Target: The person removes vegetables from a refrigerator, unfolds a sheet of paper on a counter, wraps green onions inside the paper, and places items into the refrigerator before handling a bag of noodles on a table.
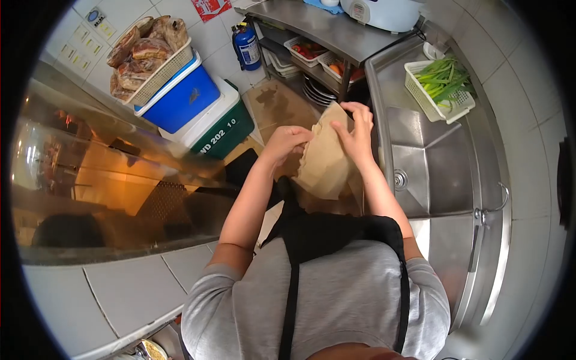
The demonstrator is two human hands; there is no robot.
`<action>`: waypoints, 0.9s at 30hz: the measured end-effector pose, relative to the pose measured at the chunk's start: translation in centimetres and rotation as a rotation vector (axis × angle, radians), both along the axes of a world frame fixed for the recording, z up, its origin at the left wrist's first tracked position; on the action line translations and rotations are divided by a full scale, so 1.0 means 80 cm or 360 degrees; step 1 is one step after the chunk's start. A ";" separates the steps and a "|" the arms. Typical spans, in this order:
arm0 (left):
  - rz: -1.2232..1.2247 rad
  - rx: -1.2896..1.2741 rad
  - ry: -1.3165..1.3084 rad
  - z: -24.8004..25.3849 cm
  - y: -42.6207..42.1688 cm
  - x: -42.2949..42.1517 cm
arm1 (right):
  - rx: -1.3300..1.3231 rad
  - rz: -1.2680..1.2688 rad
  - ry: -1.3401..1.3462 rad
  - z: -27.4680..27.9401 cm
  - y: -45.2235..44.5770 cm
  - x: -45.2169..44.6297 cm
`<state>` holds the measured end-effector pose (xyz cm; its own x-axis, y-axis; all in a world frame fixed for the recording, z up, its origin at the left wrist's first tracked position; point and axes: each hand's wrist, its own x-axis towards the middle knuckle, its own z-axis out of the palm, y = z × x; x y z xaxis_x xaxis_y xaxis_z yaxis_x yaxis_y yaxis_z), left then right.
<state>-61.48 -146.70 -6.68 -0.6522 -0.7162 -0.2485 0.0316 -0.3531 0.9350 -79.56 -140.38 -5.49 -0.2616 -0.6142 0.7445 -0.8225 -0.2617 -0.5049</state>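
Observation:
A flat brown paper bag [327,159] with a ragged, jagged left edge is held up in front of my body. My left hand [289,144] pinches that jagged edge between thumb and fingers. On the opposite side, my right hand [359,135] grips the bag near its top, the thumb lying on the near face and the fingers at the far edge. Whether anything is inside the bag cannot be seen.
On my right is a steel sink [408,156] with a basket [441,114] of green leafy stalks. Ahead stands a steel table [312,30]; a blue fire extinguisher [246,47] is beside it. Stacked coolers [180,99] carry a basket of meat. A glass panel [120,198] borders my left.

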 end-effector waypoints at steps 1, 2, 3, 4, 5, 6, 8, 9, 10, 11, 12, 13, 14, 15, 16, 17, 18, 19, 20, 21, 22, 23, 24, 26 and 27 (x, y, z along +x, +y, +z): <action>-0.0053 0.0067 0.0050 -0.009 -0.023 -0.006 | 0.0042 -0.0210 0.0056 0.004 -0.010 0.006; -0.0016 0.0141 0.0143 -0.014 -0.038 -0.014 | 0.0131 -0.0136 -0.0025 -0.002 -0.023 0.005; 0.0015 0.0206 0.0238 -0.019 -0.054 -0.026 | 0.0211 -0.0066 -0.0106 -0.010 -0.040 0.003; 0.0039 0.0277 0.0324 -0.024 -0.072 -0.037 | 0.0295 -0.0002 -0.0195 -0.015 -0.056 0.001; -0.0068 0.0343 0.0411 -0.032 -0.092 -0.044 | 0.0554 0.0202 -0.0659 -0.006 -0.070 0.004; -0.0189 0.0420 0.0406 -0.035 -0.128 -0.062 | 0.0649 0.0365 -0.1077 -0.022 -0.119 -0.005; -0.0283 0.0418 0.0395 -0.040 -0.168 -0.072 | 0.0744 0.0661 -0.1715 -0.036 -0.156 -0.025; -0.0292 0.0422 0.0371 -0.045 -0.188 -0.076 | 0.0817 0.0708 -0.1671 -0.038 -0.176 -0.035; -0.0297 0.0434 0.0342 -0.052 -0.207 -0.077 | 0.0899 0.0754 -0.1633 -0.046 -0.194 -0.044; -0.0299 0.0445 0.0310 -0.056 -0.224 -0.077 | 0.0929 0.0791 -0.1518 -0.064 -0.216 -0.055; -0.0244 0.0476 0.0368 -0.053 -0.240 -0.076 | 0.0911 0.0775 -0.1550 -0.066 -0.230 -0.061; -0.0188 0.0505 0.0423 -0.049 -0.255 -0.074 | 0.0890 0.0761 -0.1583 -0.068 -0.243 -0.067; -0.0135 0.0529 0.0477 -0.045 -0.275 -0.074 | 0.0863 0.0748 -0.1615 -0.070 -0.256 -0.073; -0.0180 0.0481 0.0386 -0.055 -0.306 -0.068 | 0.0908 0.0719 -0.1571 -0.071 -0.268 -0.078; -0.0199 0.0448 0.0350 -0.069 -0.327 -0.069 | 0.0932 0.0660 -0.1680 -0.075 -0.281 -0.078; -0.0218 0.0422 0.0313 -0.054 -0.335 -0.072 | 0.0963 0.0598 -0.1791 -0.057 -0.290 -0.066; -0.0234 0.0407 0.0277 -0.044 -0.339 -0.076 | 0.1003 0.0529 -0.1905 -0.042 -0.295 -0.057; -0.0264 0.0428 0.0259 -0.042 -0.344 -0.083 | 0.1055 0.0550 -0.1677 -0.032 -0.300 -0.053; -0.0294 0.0446 0.0244 -0.040 -0.349 -0.091 | 0.1040 0.0511 -0.1321 -0.043 -0.314 -0.056; -0.0323 0.0461 0.0232 -0.040 -0.354 -0.098 | 0.0985 0.0504 -0.1266 -0.050 -0.323 -0.062; -0.0227 0.0474 0.0273 -0.044 -0.360 -0.103 | 0.0927 0.0500 -0.1205 -0.058 -0.332 -0.070; -0.0125 0.0488 0.0316 -0.050 -0.364 -0.107 | 0.0933 0.0546 -0.1330 -0.064 -0.339 -0.082; -0.0017 0.0493 0.0370 -0.055 -0.372 -0.112 | 0.0938 0.0600 -0.1442 -0.069 -0.348 -0.101; 0.0407 0.0272 0.0277 -0.058 -0.393 -0.107 | 0.0997 0.0467 -0.1477 -0.067 -0.346 -0.134; 0.0595 0.0084 0.0156 -0.054 -0.402 -0.097 | 0.1116 0.0194 -0.0992 -0.068 -0.343 -0.155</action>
<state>-69.26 -178.87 -11.02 -0.3711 -0.8969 -0.2406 0.2553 -0.3477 0.9022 -91.93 -167.82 -10.93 -0.3920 -0.9182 -0.0572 -0.3387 0.2019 -0.9190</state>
